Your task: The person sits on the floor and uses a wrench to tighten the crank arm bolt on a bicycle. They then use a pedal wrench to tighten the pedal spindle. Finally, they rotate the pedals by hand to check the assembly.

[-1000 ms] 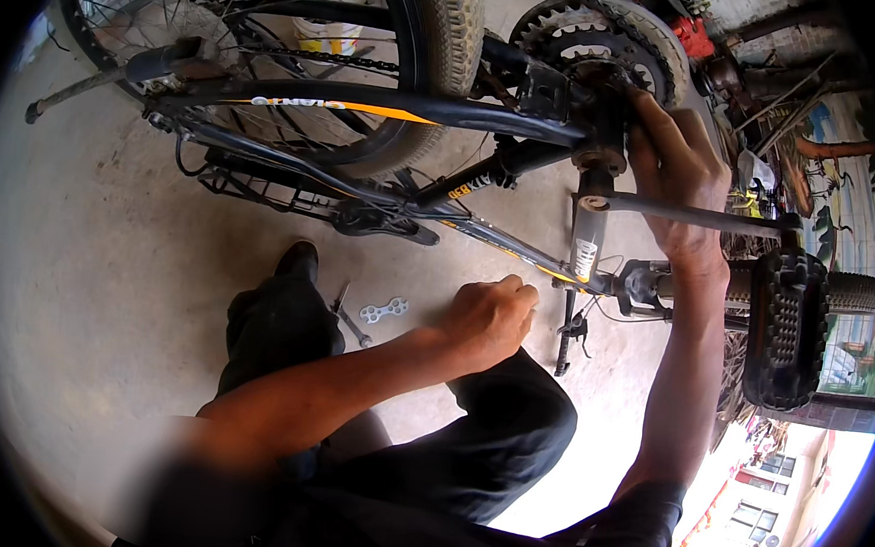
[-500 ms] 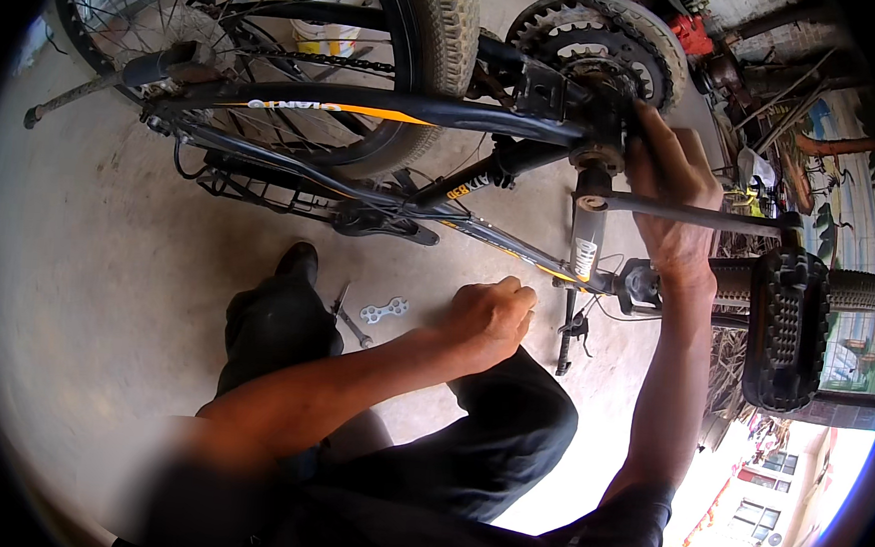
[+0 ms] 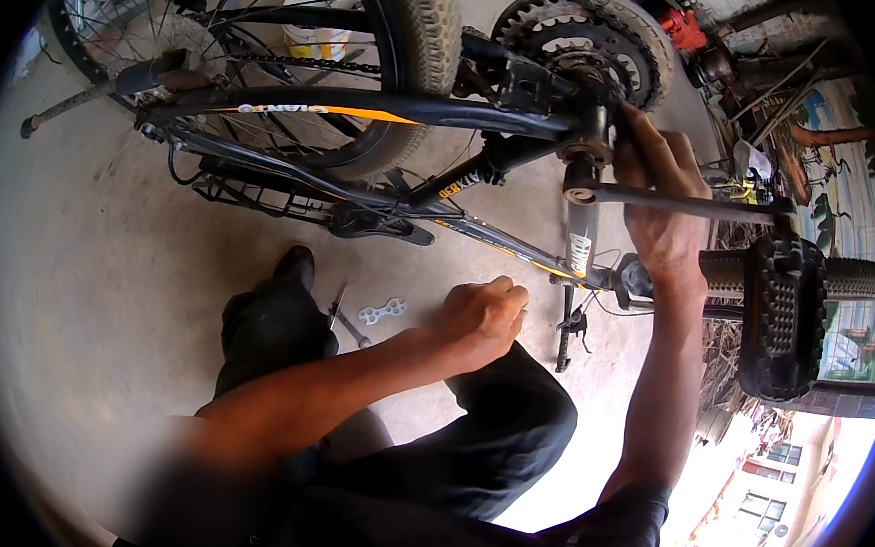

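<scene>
An overturned black bicycle with orange trim (image 3: 367,109) fills the upper view. My right hand (image 3: 667,202) reaches up behind the crank arm (image 3: 682,202), its fingers curled against the bottom bracket shell (image 3: 588,132). The fingertips are partly hidden there. Toothed chainrings (image 3: 573,31) lie just beyond them, and a black pedal (image 3: 783,320) sits at the crank's outer end. Above my bent knee, my left hand (image 3: 485,317) is closed in a fist; whatever it might hold is hidden. A silver multi-hole wrench (image 3: 383,311) lies on the floor to its left.
Beside the flat wrench lie another wrench (image 3: 354,329) and a thin pointed tool (image 3: 336,305). A white bucket (image 3: 318,11) stands behind the rear wheel (image 3: 433,53). Sticks and clutter (image 3: 768,103) line the right side. A handlebar end (image 3: 564,346) rests near the floor.
The view has shifted slightly, so the bicycle and both hands appear a little farther left. Both hands keep nearly the same pose and place relative to the bicycle.
</scene>
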Demonstrator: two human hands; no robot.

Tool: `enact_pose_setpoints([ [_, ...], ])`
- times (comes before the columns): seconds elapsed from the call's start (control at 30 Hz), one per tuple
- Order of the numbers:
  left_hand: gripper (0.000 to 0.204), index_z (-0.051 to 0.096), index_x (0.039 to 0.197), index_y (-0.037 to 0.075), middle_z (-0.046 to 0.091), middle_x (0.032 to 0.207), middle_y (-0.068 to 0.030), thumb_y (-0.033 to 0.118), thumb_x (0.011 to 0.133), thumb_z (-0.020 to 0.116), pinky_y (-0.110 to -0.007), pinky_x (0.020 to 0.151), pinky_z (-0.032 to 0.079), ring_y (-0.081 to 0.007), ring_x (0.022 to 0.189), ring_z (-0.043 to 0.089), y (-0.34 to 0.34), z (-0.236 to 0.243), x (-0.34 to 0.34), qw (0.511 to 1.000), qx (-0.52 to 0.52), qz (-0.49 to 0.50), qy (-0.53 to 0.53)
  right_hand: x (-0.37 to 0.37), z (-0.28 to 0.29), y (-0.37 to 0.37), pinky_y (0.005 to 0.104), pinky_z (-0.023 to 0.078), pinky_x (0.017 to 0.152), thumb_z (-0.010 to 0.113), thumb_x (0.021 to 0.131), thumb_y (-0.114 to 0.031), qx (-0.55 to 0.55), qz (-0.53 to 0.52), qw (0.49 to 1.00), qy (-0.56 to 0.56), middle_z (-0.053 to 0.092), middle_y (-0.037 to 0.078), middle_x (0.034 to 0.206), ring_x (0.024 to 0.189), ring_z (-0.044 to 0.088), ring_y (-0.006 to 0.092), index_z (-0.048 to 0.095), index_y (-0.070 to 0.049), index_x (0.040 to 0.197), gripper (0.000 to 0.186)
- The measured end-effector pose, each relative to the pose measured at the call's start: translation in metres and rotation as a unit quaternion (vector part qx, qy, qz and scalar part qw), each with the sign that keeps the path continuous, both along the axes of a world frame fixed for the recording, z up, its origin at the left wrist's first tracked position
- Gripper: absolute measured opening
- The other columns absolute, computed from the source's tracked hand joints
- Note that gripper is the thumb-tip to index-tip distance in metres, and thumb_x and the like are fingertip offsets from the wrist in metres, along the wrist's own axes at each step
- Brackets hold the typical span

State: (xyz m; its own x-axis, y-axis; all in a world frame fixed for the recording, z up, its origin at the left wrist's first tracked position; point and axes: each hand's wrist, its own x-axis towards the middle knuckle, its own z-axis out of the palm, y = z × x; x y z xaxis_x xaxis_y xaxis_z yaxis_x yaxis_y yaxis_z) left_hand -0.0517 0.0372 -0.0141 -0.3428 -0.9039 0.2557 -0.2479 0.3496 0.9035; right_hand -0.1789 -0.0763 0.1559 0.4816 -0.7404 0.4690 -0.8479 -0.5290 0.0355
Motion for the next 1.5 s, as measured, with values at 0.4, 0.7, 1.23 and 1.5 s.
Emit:
enact_pose_setpoints([
  [0.4,0.009,0.061,0.088,0.001,0.061,0.082,-0.0175,0.009,0.085,0.06,-0.045,0.065,0.05,-0.0395,0.071,0.061,0.001,0.004,0.005,1.0,0.004,-0.01,-0.004,-0.014,-0.009,0.003,0.0399,0.047,0.059,0.064,0.084,-0.013,-0.019,-0.032,0.999,0.023,0.056,0.012,0.081,0.068,0.06,0.0299,0.065,-0.014,0.114,0.031],
  [0.7,0.008,0.061,0.088,0.002,0.061,0.081,-0.0172,0.009,0.084,0.06,-0.045,0.064,0.05,-0.0393,0.072,0.062,-0.002,0.007,0.004,1.0,0.003,-0.008,0.014,-0.023,-0.022,-0.004,0.039,0.048,0.059,0.064,0.083,-0.011,-0.025,-0.042,0.998,0.047,0.059,0.012,0.082,0.067,0.06,0.0303,0.066,-0.012,0.112,0.029],
  [1.23,0.009,0.059,0.089,0.003,0.061,0.083,-0.017,0.01,0.085,0.06,-0.046,0.065,0.049,-0.0391,0.072,0.061,0.001,0.002,0.003,1.0,-0.007,-0.006,0.018,-0.021,-0.036,0.004,0.0407,0.047,0.057,0.063,0.086,-0.019,-0.049,-0.11,0.992,0.029,0.059,0.014,0.079,0.066,0.061,0.0317,0.066,-0.012,0.113,0.028],
  [1.5,0.01,0.059,0.089,0.003,0.061,0.083,-0.0163,0.012,0.085,0.059,-0.046,0.065,0.049,-0.0385,0.072,0.061,0.003,0.0,0.001,1.0,-0.014,-0.011,0.019,-0.031,-0.037,0.002,0.0387,0.049,0.065,0.062,0.087,-0.019,0.044,-0.129,0.991,-0.003,0.063,0.017,0.086,0.075,0.063,0.0348,0.064,-0.008,0.114,0.029],
])
